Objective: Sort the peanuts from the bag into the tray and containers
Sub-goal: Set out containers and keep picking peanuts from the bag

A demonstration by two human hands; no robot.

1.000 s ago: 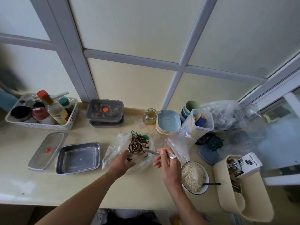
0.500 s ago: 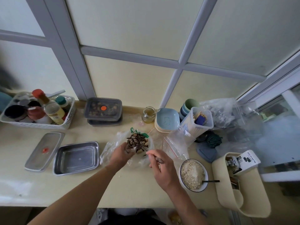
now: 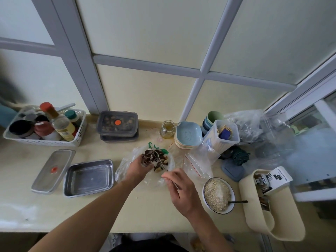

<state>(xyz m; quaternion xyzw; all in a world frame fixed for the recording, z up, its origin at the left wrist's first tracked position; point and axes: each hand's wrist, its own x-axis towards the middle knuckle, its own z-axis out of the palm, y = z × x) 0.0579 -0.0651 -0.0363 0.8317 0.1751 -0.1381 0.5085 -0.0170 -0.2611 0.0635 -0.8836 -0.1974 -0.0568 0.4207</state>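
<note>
A clear plastic bag (image 3: 125, 166) of mixed nuts and dark seeds lies open in the middle of the counter. My left hand (image 3: 138, 169) grips the bag's near edge and holds it open. My right hand (image 3: 180, 188) pinches the handle of a metal spoon (image 3: 161, 160), whose bowl sits down among the nuts (image 3: 164, 160) inside the bag. An empty steel tray (image 3: 89, 177) stands just left of the bag, with its steel lid (image 3: 52, 170) lying further left. Two lidded grey containers (image 3: 117, 124) are stacked behind them.
A white basket (image 3: 47, 141) of bottles sits far left. Behind the bag are a glass jar (image 3: 167, 129), stacked blue dishes (image 3: 188, 136) and a clear tub (image 3: 222, 137). A bowl of oats (image 3: 218, 194) with a spoon sits right of my right hand, beside a beige holder (image 3: 272, 215).
The spoon, held up loaded over the bag a second ago, has gone down into the bag; my right hand tipped it forward. My left hand kept its hold on the bag.
</note>
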